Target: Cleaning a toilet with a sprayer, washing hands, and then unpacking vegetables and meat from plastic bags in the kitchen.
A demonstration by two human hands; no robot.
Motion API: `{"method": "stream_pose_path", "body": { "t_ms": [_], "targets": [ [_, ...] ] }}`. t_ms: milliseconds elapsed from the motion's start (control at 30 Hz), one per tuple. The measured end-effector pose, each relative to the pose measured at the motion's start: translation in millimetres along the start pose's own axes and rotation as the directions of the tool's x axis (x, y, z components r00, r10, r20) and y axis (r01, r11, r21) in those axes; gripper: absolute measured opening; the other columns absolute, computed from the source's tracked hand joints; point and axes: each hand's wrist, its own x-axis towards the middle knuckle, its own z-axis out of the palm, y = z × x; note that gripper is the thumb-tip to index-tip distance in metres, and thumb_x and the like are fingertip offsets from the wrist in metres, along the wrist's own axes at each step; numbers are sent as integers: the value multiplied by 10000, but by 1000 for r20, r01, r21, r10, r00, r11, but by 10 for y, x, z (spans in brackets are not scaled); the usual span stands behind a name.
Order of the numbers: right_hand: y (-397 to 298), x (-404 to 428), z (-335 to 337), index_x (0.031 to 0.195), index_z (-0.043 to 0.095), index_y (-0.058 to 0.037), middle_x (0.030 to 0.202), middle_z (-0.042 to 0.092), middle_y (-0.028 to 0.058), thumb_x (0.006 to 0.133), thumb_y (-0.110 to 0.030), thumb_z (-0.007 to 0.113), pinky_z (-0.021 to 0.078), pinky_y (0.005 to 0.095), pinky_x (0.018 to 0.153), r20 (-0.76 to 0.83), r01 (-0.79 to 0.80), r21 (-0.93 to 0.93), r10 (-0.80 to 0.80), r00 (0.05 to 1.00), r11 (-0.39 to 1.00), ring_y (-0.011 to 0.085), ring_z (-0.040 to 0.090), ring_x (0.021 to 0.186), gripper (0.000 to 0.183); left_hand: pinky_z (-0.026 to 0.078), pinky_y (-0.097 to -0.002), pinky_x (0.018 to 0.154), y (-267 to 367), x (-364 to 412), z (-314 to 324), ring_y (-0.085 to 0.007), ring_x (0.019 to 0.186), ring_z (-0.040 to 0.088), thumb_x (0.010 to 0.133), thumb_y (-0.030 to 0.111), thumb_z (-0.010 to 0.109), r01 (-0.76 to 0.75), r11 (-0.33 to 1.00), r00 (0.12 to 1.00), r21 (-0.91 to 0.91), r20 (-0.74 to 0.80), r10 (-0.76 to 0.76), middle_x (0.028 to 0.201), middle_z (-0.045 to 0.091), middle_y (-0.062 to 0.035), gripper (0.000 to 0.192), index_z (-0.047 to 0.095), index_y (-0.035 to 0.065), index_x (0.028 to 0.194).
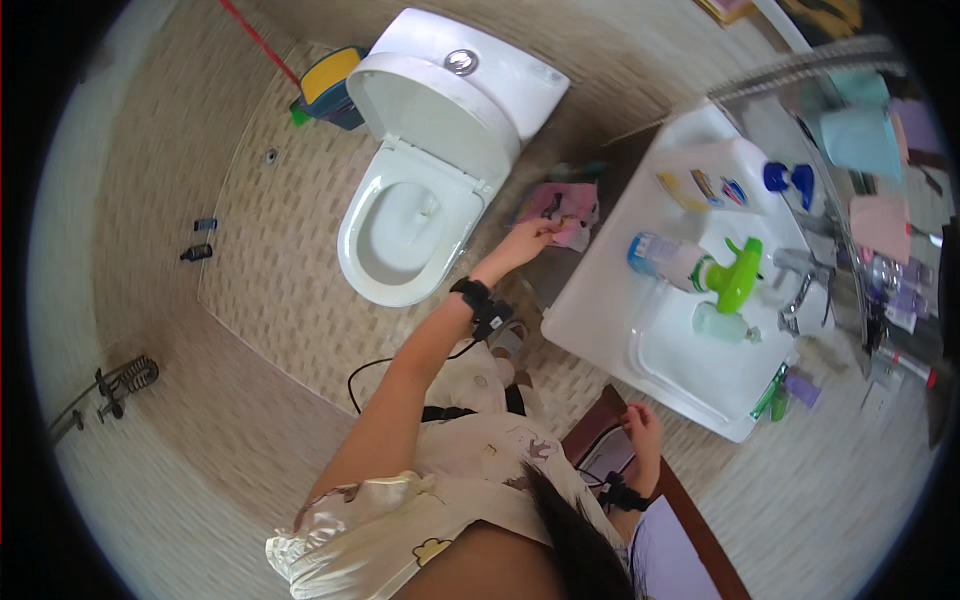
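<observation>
My left hand (536,234) reaches down between the toilet and the washbasin. Its bent fingers meet on a pink printed packet (576,206), apparently pinching it; the exact grip is partly hidden. The packet bears writing. Left of that hand is a white toilet (349,251), its lid raised and its bowl exposed. My right hand (643,427) hangs by the basin's near edge, with fingers loosely curled and nothing visible in them. A brown wooden edge (679,487) runs beside the right wrist. Both wrists carry black straps with small devices.
The white washbasin (577,315) holds a spray bottle with a green trigger (739,276), a pump bottle (712,184), a small green bottle (724,322) and a metal tap (802,289). A dustpan (330,90) stands beyond the toilet. A black cable (360,375) loops below my left arm.
</observation>
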Motion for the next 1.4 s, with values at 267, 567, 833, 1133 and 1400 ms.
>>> {"method": "stream_pose_path", "body": {
  "t_ms": [267,567,833,1133,1400],
  "targets": [
    [328,512,-1463,842,602,10,641,593,41,794,-220,545,398,247,492,-352,67,-102,-99,931,992,112,529,549,242,445,-270,722,376,-855,-11,-161,791,578,811,71,481,-10,995,999,103,-42,15,818,618,-87,148,591,-4,876],
    [266,2358,-2040,1050,487,-35,762,565,70,743,-439,605,434,320,548,-201,-305,442,424,883,844,158,535,660,521,451,-336,678,590,-1658,611,-260,742,580,798,92,464,28,949,956,315,-286,67,816,606,-149,162,593,20,865],
    [72,2727,-2058,1001,492,-41,745,491,146,678,-447,630,376,335,417,-56,-291,391,338,940,873,239,439,519,537,444,-395,712,626,-2390,1320,-324,797,564,815,163,464,248,805,963,539,-228,-144,863,602,-166,207,587,33,918],
    [-118,2133,-1825,755,453,-86,583,446,43,678,-405,595,231,213,345,42,-257,588,289,956,767,122,379,403,357,439,-418,681,621,-2697,1130,-344,775,560,797,204,464,296,865,923,406,-354,-150,838,599,-178,214,589,44,865],
    [-191,1218,-1586,908,486,-89,746,513,21,716,-347,587,339,202,424,36,41,664,-86,996,746,130,494,571,338,453,-369,697,708,-2308,789,-313,771,578,827,167,467,123,878,978,462,-205,-29,844,615,-173,224,604,16,921]
  ]
}}
